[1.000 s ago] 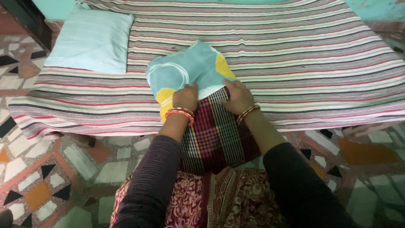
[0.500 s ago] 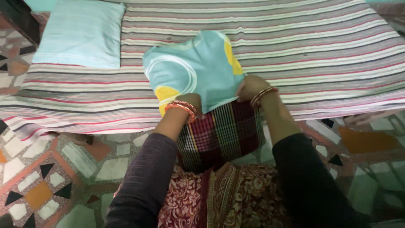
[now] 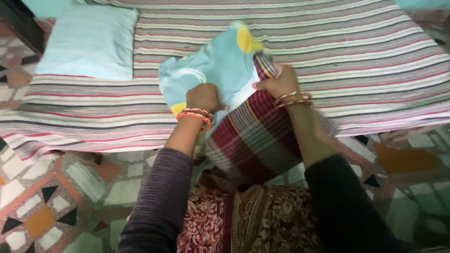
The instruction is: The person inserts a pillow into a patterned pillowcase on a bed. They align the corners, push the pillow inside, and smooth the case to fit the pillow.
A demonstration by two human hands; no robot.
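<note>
Pillow [image 3: 255, 140] in dark checked cloth, held upright above the bed [image 3: 375, 56] edge, looks soft and light; left hand [image 3: 202, 97] and right hand [image 3: 276, 83] clamp their fingers on the limp blue pillowcase [image 3: 211, 70] mouth, the best hold.

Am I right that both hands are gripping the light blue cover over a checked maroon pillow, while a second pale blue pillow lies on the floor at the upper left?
Not quite. The head view shows the second pale blue pillow lying on the striped bed, not the floor. The rest holds: the left hand and right hand grip the light blue cover over the checked maroon pillow.
</note>
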